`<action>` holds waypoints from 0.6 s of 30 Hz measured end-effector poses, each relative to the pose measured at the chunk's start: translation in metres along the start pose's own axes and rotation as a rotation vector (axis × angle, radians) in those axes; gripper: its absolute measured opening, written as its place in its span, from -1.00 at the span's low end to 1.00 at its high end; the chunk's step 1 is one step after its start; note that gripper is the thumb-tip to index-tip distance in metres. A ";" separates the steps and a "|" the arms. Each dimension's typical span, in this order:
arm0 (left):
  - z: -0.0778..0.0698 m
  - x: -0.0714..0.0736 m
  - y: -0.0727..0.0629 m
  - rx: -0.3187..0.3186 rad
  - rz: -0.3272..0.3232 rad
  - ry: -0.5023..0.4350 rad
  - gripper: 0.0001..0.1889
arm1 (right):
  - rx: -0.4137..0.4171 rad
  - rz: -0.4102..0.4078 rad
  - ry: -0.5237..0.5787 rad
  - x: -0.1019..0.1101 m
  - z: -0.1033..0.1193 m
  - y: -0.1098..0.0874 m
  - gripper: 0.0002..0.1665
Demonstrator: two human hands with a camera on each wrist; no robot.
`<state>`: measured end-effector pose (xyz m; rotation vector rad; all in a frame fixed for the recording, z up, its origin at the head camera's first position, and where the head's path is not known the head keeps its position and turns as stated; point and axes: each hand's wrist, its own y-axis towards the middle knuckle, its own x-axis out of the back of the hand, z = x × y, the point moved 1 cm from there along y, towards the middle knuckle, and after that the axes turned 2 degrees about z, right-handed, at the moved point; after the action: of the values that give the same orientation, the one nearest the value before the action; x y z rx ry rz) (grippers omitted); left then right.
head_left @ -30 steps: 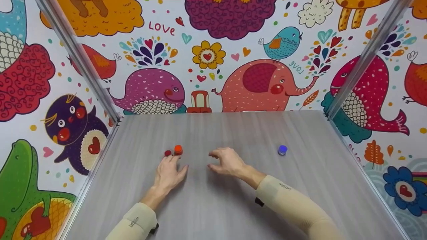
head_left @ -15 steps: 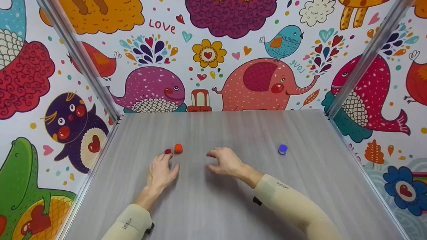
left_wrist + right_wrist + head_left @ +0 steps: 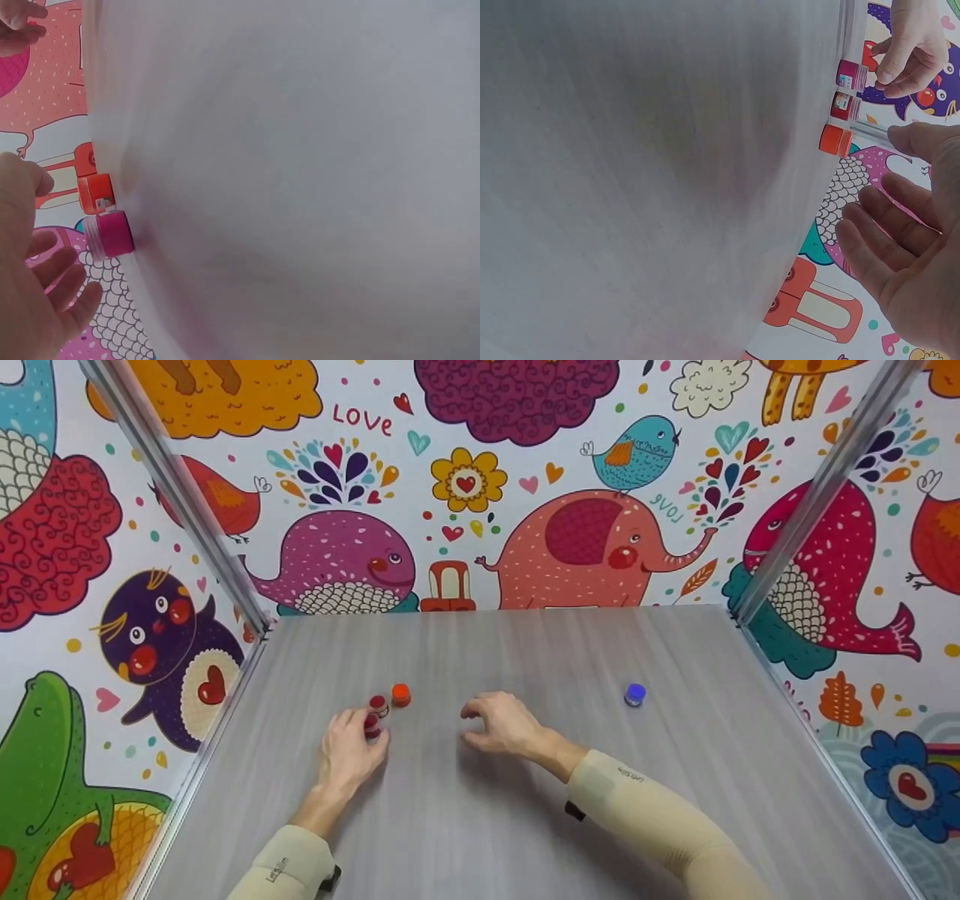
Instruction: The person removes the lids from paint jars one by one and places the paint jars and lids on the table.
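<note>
My left hand (image 3: 349, 746) reaches down at a small magenta-red jar (image 3: 372, 726), which stands between its thumb and fingers. In the left wrist view the fingers (image 3: 69, 281) are parted, with a gap to the magenta jar (image 3: 114, 234). A dark red jar (image 3: 379, 706) and an orange jar (image 3: 400, 695) stand just beyond, making a close row in the right wrist view. My right hand (image 3: 506, 724) hovers to the right of the row, fingers loosely bent, holding nothing. Its thumb and fingers (image 3: 889, 225) are spread in the right wrist view.
A blue-purple jar (image 3: 635, 695) stands by itself on the right side of the grey table (image 3: 480, 825). Metal rails (image 3: 810, 712) edge the table, and walls printed with cartoon animals rise behind and beside it.
My left hand has shifted left and slightly down, and the magenta jar now shows between its thumb and fingers. My right hand has drifted slightly left. The orange and blue-purple jars stay put.
</note>
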<state>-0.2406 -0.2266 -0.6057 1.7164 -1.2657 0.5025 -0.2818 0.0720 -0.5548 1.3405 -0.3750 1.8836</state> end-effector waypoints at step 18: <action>0.011 0.004 -0.003 0.143 0.073 0.014 -0.48 | -0.010 0.052 -0.004 -0.005 0.006 0.012 -0.61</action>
<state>-0.2382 -0.2380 -0.6092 1.7858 -1.3131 0.6610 -0.2861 0.0578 -0.5548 1.3400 -0.4241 1.9197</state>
